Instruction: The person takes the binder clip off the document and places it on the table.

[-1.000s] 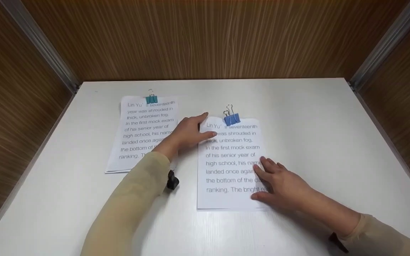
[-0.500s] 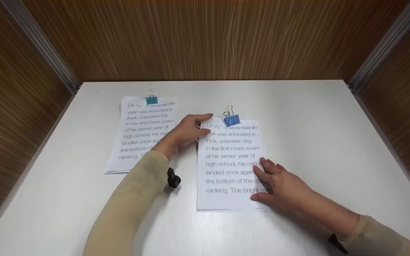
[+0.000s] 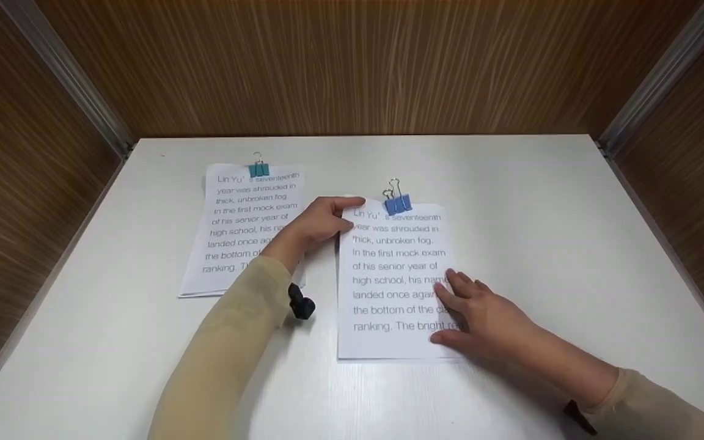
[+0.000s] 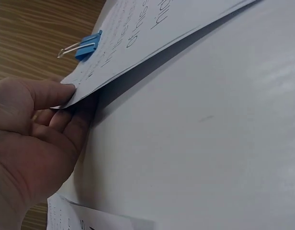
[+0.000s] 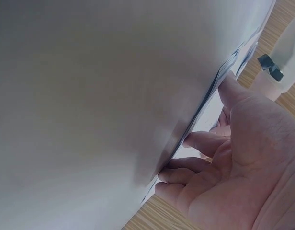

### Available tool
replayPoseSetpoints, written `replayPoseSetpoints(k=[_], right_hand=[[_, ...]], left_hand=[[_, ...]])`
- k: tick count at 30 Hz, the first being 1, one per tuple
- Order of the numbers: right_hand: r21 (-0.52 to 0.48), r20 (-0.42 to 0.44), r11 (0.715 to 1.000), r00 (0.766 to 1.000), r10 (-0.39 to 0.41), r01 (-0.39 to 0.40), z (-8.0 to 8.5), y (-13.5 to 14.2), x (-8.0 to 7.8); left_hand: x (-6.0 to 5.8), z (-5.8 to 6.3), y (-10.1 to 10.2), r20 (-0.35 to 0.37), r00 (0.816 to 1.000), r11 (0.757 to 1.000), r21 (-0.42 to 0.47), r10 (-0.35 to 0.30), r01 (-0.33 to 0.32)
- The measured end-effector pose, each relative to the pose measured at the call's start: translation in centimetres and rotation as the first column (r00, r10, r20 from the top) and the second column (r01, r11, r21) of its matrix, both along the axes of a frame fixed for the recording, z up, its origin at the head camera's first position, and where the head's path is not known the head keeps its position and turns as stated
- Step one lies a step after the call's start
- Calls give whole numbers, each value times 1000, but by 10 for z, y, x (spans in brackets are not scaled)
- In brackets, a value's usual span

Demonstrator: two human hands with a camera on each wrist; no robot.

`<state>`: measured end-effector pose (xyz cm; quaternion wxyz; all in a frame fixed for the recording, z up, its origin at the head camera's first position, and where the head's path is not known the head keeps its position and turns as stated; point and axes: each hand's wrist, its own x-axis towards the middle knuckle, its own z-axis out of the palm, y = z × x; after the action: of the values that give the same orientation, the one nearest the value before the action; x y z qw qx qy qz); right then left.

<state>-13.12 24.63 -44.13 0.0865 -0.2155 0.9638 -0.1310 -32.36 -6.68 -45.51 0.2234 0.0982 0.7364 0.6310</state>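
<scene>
A stack of printed sheets (image 3: 388,342) lies at mid-table with a blue binder clip (image 3: 398,205) on its top edge. My left hand (image 3: 321,220) pinches the stack's upper left corner; the left wrist view shows the thumb on top, fingers beneath, and that edge raised off the tabletop. Spread over the lower right edge of the same stack, my right hand (image 3: 489,321) rests with thumb and fingertips on the paper. Its fingers are fairly straight in the right wrist view and cover the ends of the lowest lines.
Left of this stack lies a second printed stack (image 3: 205,284) with a teal binder clip (image 3: 259,169), partly covered by the left forearm. Wood-grain panels (image 3: 352,67) enclose the white table (image 3: 547,195) at the back and both sides.
My left thumb has drawn back leftward from the printed text to the corner's edge, while the fingers have shifted slightly right along the top. The right hand stays in place.
</scene>
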Motion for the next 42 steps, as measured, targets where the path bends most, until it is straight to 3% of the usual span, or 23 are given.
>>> replayPoseSetpoints(k=[13, 18, 23, 28, 36, 39, 42], right_hand=[[-11, 22, 1000, 1000, -11, 11, 1, 0, -1], [-21, 40, 1000, 999, -11, 12, 1, 3, -4], [-71, 63, 997, 997, -35, 39, 7, 11, -12], [-154, 37, 986, 997, -62, 67, 24, 22, -30], [-344, -68, 931, 986, -155, 123, 58, 39, -82], [-424, -38, 891, 979, -198, 164, 68, 40, -101], [-521, 20, 832, 977, -213, 192, 75, 37, -120]], left_hand=[[8, 6, 0, -74, 997, 1000, -6, 13, -13], [11, 10, -1, -132, 991, 998, -57, 26, -33], [18, 11, -2, -152, 987, 996, -73, 48, -60], [26, 13, -4, -180, 982, 996, -46, 60, -70], [37, 16, 1, -213, 971, 995, 18, 104, -103], [42, 19, 4, -197, 974, 994, 34, 113, -108], [47, 21, 7, -184, 977, 994, 50, 109, -101]])
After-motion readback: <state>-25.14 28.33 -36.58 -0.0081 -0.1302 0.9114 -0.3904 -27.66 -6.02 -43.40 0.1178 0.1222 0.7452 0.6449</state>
